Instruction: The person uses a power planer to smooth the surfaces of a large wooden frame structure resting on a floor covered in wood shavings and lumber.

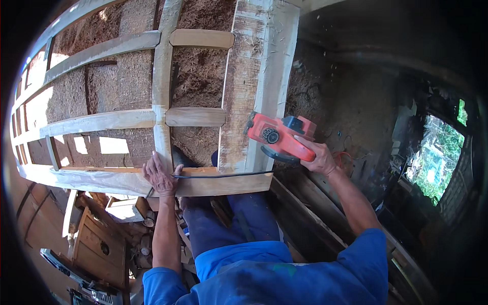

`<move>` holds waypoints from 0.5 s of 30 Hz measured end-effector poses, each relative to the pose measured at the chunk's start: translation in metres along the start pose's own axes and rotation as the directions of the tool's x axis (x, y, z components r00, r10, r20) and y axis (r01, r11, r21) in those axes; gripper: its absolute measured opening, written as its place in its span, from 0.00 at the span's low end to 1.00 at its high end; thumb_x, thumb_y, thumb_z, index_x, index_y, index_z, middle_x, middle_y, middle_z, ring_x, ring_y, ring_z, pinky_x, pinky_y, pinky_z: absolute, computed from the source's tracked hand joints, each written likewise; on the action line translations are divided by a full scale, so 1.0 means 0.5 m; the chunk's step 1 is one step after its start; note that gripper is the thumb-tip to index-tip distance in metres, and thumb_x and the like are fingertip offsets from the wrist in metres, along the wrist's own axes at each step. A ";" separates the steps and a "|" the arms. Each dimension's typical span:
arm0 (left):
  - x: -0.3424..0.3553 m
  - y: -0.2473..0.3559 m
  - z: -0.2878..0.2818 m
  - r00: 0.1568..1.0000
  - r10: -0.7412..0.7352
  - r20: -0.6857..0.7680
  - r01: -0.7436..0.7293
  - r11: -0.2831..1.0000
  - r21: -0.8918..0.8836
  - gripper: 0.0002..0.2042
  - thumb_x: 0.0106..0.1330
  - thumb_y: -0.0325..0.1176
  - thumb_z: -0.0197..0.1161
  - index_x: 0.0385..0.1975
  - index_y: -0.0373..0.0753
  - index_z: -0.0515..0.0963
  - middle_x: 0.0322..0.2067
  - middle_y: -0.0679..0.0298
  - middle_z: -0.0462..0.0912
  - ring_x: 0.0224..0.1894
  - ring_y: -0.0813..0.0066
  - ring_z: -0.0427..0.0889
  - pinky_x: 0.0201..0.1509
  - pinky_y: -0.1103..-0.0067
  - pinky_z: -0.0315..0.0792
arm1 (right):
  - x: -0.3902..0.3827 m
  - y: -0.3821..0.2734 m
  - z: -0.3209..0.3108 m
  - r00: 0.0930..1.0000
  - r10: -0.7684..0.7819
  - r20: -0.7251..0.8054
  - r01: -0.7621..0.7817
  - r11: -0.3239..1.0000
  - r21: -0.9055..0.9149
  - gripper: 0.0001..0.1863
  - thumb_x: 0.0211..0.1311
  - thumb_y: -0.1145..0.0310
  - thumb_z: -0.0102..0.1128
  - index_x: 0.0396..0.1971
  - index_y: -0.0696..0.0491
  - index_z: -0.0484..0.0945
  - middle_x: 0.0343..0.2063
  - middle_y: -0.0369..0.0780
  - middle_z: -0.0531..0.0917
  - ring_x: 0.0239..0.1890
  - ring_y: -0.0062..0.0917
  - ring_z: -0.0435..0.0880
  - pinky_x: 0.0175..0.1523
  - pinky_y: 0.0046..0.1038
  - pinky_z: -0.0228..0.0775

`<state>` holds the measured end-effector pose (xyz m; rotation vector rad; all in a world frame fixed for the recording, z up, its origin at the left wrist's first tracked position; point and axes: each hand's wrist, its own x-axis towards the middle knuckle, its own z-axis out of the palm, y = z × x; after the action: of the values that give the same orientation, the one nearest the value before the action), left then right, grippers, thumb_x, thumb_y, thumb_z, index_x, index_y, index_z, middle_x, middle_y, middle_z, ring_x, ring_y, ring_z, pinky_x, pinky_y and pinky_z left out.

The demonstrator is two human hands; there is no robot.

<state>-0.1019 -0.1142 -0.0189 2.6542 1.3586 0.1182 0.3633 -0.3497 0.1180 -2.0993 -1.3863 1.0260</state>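
Observation:
My right hand [321,158] is wrapped round the rear handle of a red electric hand planer [284,133] with a black knob. The planer is tilted over the right-hand edge of a large wooden lattice frame [162,61]. Beside it runs the frame's wide end board [246,76], partly rough and brown, partly pale, with shavings on it. My left hand [160,175] lies on the near rail where a crosspiece meets it, fingers spread. A black cord [223,176] stretches along this rail from beside my left thumb towards the right end.
Brown shavings [201,76] cover the ground under the frame. Long boards [310,203] lie to the right of my legs. A wooden cabinet-like piece [99,246] and clutter stand at the lower left. A bright window opening [436,157] is at the far right.

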 end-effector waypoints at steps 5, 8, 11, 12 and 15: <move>0.001 0.003 0.002 0.999 0.004 0.032 -0.003 1.000 -0.012 0.51 0.60 0.70 0.60 0.73 0.33 0.59 0.59 0.52 0.73 0.64 0.53 0.69 0.74 0.55 0.51 | 0.092 -0.081 0.063 0.993 -0.116 -0.006 0.116 0.992 -0.044 0.36 0.45 0.67 0.75 0.61 0.47 0.79 0.46 0.47 0.88 0.46 0.40 0.89 0.55 0.38 0.83; 0.003 0.005 0.010 1.000 0.027 0.011 -0.027 1.000 -0.008 0.51 0.61 0.72 0.56 0.73 0.33 0.59 0.59 0.51 0.73 0.64 0.52 0.69 0.73 0.54 0.51 | 0.170 -0.147 0.110 0.989 -0.145 0.007 0.145 0.989 -0.037 0.36 0.46 0.64 0.76 0.62 0.46 0.79 0.41 0.46 0.89 0.42 0.40 0.90 0.49 0.38 0.83; -0.005 -0.010 0.009 0.999 0.046 0.003 -0.046 0.999 -0.003 0.50 0.64 0.73 0.51 0.72 0.33 0.59 0.59 0.49 0.73 0.64 0.52 0.69 0.72 0.54 0.52 | 0.243 -0.232 0.155 0.992 -0.120 0.037 0.120 0.993 0.006 0.36 0.47 0.63 0.76 0.62 0.43 0.79 0.35 0.44 0.89 0.37 0.41 0.89 0.47 0.40 0.82; -0.006 -0.009 0.008 0.999 0.043 0.006 -0.043 0.999 -0.003 0.50 0.65 0.73 0.49 0.72 0.33 0.58 0.58 0.49 0.73 0.63 0.52 0.69 0.72 0.54 0.52 | 0.252 -0.243 0.161 0.993 -0.109 0.041 0.110 0.994 -0.010 0.37 0.46 0.61 0.76 0.62 0.43 0.78 0.34 0.44 0.89 0.36 0.41 0.89 0.46 0.41 0.82; -0.003 -0.006 0.010 0.999 0.045 0.004 -0.045 0.999 0.009 0.50 0.66 0.73 0.47 0.73 0.32 0.58 0.58 0.48 0.73 0.62 0.51 0.69 0.72 0.54 0.53 | 0.251 -0.242 0.164 0.994 -0.100 0.052 0.101 0.995 -0.026 0.39 0.44 0.57 0.77 0.62 0.42 0.78 0.31 0.45 0.88 0.34 0.40 0.89 0.44 0.41 0.81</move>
<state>-0.1043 -0.1140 -0.0241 2.6920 1.3017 0.1126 0.2569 -0.1896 0.1049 -2.0140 -1.5236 1.0307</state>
